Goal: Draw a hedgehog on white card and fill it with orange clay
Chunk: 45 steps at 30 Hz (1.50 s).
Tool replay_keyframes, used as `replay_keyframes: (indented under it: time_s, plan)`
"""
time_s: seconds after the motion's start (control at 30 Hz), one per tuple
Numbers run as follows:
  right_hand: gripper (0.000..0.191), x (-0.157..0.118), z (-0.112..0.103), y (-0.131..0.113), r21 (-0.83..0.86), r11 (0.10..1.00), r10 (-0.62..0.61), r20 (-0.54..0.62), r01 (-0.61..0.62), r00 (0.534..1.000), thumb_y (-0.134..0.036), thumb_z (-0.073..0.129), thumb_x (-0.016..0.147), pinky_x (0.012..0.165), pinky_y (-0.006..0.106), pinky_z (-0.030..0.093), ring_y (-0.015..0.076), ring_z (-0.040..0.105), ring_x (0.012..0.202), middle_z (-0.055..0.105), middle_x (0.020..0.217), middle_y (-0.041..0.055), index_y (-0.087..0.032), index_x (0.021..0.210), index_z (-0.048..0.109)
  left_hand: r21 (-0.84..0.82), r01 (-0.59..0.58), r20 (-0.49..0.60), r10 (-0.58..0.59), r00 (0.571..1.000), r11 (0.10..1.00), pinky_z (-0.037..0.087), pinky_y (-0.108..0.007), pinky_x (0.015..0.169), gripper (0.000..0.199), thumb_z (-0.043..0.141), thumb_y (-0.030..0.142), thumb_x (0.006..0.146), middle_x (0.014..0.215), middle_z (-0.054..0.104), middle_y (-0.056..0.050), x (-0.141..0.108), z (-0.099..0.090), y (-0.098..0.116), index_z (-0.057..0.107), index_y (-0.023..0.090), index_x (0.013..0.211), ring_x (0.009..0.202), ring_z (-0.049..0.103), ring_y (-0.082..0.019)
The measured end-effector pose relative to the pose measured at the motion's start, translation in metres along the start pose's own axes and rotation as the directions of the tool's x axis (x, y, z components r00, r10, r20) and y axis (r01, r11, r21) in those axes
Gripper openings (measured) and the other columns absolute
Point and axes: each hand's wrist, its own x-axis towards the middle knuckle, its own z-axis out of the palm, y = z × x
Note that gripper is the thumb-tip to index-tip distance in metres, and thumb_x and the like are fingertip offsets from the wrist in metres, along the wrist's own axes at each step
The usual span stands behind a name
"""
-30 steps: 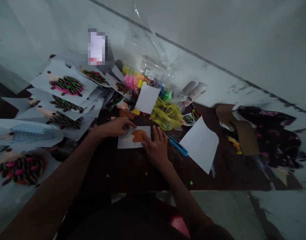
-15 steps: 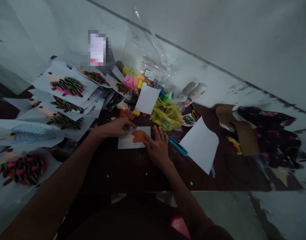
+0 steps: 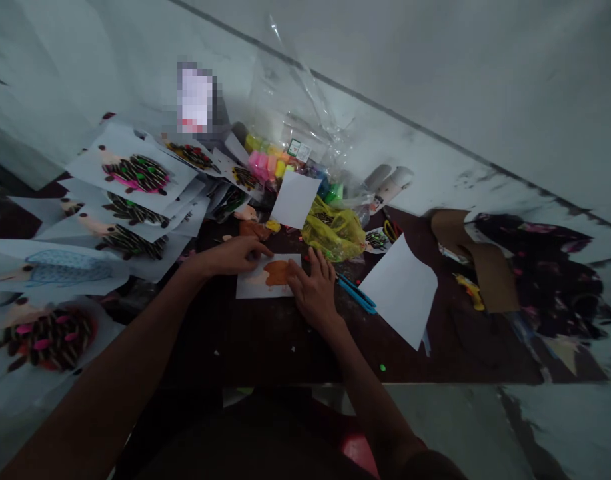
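Observation:
A small white sheet of paper [image 3: 245, 288] lies on the dark table, with a flat orange-brown clay shape [image 3: 276, 273] on it. Beside the clay a pale animal snout and small feet show. My left hand [image 3: 235, 255] rests at the sheet's upper left edge, its fingertips touching the paper and no object in it. From the right, my right hand [image 3: 316, 288] lies over the sheet's right side. Its fingers are apart, and the thumb side presses on the clay's edge. Brown and yellow clay lumps [image 3: 255, 229] sit just beyond the sheet.
Finished hedgehog pictures [image 3: 135, 173] are piled at left. Behind stand coloured clay packs [image 3: 265, 165] and a yellow plastic bag [image 3: 334, 230]. A blue pen-like tool [image 3: 356, 293], white paper [image 3: 402, 290], a yellow tool [image 3: 469, 291] and brown cardboard [image 3: 495, 283] lie rightward.
My right hand has shifted very slightly, with its fingers a little differently placed at the clay's right edge. My left hand stays in place on the sheet.

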Motion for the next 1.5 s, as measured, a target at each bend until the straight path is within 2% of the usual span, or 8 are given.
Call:
replay_keyframes:
  time_s: [0.27, 0.47, 0.67, 0.83, 1.07, 1.5]
  plan:
    - [0.04, -0.004, 0.001, 0.0, -0.013, 0.999, -0.03, 0.038, 0.03, 0.999, -0.039, 0.058, 0.099, 0.118, 0.056, 0.024, 0.0346, 0.022, 0.153, 0.031, 0.166, 0.0108, -0.033, 0.139, 0.062, -0.006, -0.008, -0.009, 0.008, 1.0, 1.0, 0.049, -0.03, 0.089, 0.055, 0.051, 0.014, 0.075, 0.12, 0.07, -0.009, -0.001, 0.0, 0.002, 0.07, 0.019, 0.126, 0.103, 0.065, -0.022]
    - [0.042, -0.006, -0.001, 0.007, 0.01, 1.0, 0.02, -0.027, -0.02, 0.999, -0.039, 0.052, 0.102, 0.118, 0.055, 0.024, 0.0336, 0.023, 0.153, 0.031, 0.165, 0.0121, -0.031, 0.143, 0.059, -0.011, -0.004, -0.003, 0.004, 1.0, 1.0, 0.048, -0.027, 0.088, 0.056, 0.051, 0.012, 0.074, 0.119, 0.07, -0.008, -0.001, -0.001, 0.003, 0.07, 0.019, 0.126, 0.102, 0.064, -0.021]
    - [0.041, 0.001, -0.002, 0.004, 0.009, 0.999, -0.051, 0.029, 0.051, 0.998, -0.04, 0.056, 0.1, 0.119, 0.057, 0.02, 0.0344, 0.02, 0.154, 0.03, 0.165, 0.0118, -0.033, 0.14, 0.06, -0.02, 0.001, -0.007, -0.001, 1.0, 1.0, 0.048, -0.027, 0.086, 0.054, 0.051, 0.013, 0.076, 0.119, 0.07, -0.009, -0.001, 0.0, 0.002, 0.07, 0.019, 0.126, 0.102, 0.065, -0.021]
    - [0.04, 0.004, -0.005, 0.003, 0.02, 0.998, -0.063, 0.045, 0.062, 0.997, -0.041, 0.057, 0.1, 0.119, 0.058, 0.02, 0.0343, 0.02, 0.154, 0.031, 0.165, 0.0106, -0.035, 0.139, 0.061, -0.011, -0.005, -0.003, 0.005, 1.0, 1.0, 0.048, -0.027, 0.087, 0.054, 0.051, 0.013, 0.076, 0.118, 0.071, -0.008, -0.001, -0.002, 0.004, 0.07, 0.019, 0.127, 0.102, 0.065, -0.021]
    - [0.038, -0.002, -0.008, -0.006, 0.036, 0.99, -0.142, 0.074, 0.139, 0.987, -0.044, 0.058, 0.099, 0.122, 0.056, 0.019, 0.0342, 0.017, 0.155, 0.028, 0.167, 0.0075, -0.035, 0.135, 0.065, 0.005, -0.002, -0.004, 0.002, 1.0, 1.0, 0.049, -0.028, 0.091, 0.055, 0.052, 0.013, 0.077, 0.124, 0.07, -0.01, -0.001, -0.002, 0.005, 0.068, 0.017, 0.129, 0.104, 0.065, -0.022]
    - [0.036, -0.007, -0.01, -0.019, 0.042, 0.991, -0.128, 0.085, 0.125, 0.988, -0.044, 0.059, 0.098, 0.123, 0.057, 0.018, 0.0329, 0.019, 0.155, 0.03, 0.166, 0.0057, -0.035, 0.133, 0.066, -0.01, 0.019, 0.0, -0.019, 1.0, 1.0, 0.05, -0.028, 0.084, 0.056, 0.053, 0.015, 0.075, 0.117, 0.072, -0.01, 0.0, -0.003, 0.004, 0.068, 0.015, 0.129, 0.097, 0.066, -0.021]
